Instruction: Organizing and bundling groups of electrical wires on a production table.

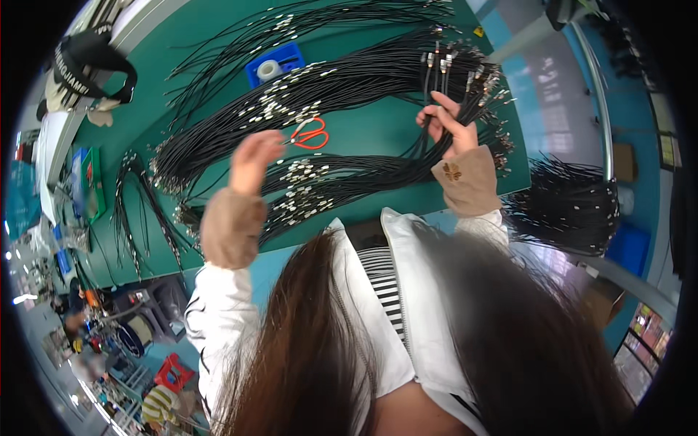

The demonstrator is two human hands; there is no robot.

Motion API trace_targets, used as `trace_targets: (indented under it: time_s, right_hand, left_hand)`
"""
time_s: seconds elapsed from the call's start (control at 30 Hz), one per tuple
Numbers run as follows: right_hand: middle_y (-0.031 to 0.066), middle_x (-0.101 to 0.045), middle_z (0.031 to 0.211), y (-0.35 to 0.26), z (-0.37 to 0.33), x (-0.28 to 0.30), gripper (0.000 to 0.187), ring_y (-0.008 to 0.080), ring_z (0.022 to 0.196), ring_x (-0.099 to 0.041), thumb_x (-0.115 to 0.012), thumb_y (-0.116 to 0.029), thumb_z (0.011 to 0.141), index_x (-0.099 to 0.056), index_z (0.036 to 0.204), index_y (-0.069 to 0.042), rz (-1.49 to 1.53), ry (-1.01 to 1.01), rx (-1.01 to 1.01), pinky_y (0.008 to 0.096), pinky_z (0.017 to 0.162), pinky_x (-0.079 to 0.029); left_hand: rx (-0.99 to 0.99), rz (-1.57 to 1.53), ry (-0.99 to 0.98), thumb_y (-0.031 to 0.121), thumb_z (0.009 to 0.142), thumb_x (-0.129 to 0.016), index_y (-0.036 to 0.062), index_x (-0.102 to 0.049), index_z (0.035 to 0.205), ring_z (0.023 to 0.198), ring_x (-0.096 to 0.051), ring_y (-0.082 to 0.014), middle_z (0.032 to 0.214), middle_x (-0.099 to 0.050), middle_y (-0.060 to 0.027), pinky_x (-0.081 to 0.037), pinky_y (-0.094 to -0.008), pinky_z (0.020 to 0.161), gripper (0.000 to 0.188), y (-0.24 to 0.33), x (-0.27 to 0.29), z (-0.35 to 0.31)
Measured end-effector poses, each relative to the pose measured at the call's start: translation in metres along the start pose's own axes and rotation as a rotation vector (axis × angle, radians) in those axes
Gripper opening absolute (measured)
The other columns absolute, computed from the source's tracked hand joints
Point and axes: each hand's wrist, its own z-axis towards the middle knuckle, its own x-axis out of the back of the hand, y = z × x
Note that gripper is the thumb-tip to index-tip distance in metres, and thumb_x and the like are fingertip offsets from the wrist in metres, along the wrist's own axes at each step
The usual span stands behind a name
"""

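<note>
My right hand (452, 125) is closed round a few black cables (427, 87), whose metal-tipped ends stick up above the fingers. Below that hand, the near bundle of black cables (363, 176) with small white tags runs across the green table (367, 134). My left hand (256, 156) hovers by the table's middle, blurred, with loosely bent fingers and nothing visible in them. Just right of it lie orange-handled scissors (313, 138). Beyond both hands stretches a thick middle bundle of cables (363, 69), also tagged in white.
More cables (327, 20) lie along the far side. A blue tray (289, 57) with a white roll (268, 70) sits among them. Black cable strands (138, 196) lie at left, near a green bin (93, 185). Another cable bunch (563, 207) hangs over a rail at right.
</note>
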Motion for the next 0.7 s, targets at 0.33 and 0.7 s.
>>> trace_targets:
  time_s: [0.33,0.7]
  right_hand:
    - [0.0141,-0.066,0.09,-0.023,-0.043,-0.036,0.028,0.0174,0.083,-0.061,-0.054,-0.006,0.086,-0.055,0.111,0.008,-0.277,-0.176,-0.009,0.0293,0.08,-0.048]
    - [0.0185,-0.063,0.102,-0.026,-0.066,-0.037,0.025,0.0236,0.091,-0.062,-0.05,-0.006,0.088,-0.056,0.111,0.005,-0.291,-0.194,0.076,0.0335,0.081,-0.049]
  left_hand:
    - [0.032,-0.183,-0.451,-0.006,0.069,-0.071,-0.0016,-0.037,0.116,0.096,-0.057,-0.0163,0.105,-0.054,-0.0096,-0.049,-0.03,0.082,0.058,0.014,-0.221,0.028]
    - [0.227,-0.437,-0.167,0.013,0.083,-0.062,-0.0012,-0.057,0.096,0.046,-0.044,-0.0097,0.059,-0.049,-0.0015,-0.037,-0.0243,0.044,0.02,0.043,-0.197,0.017]
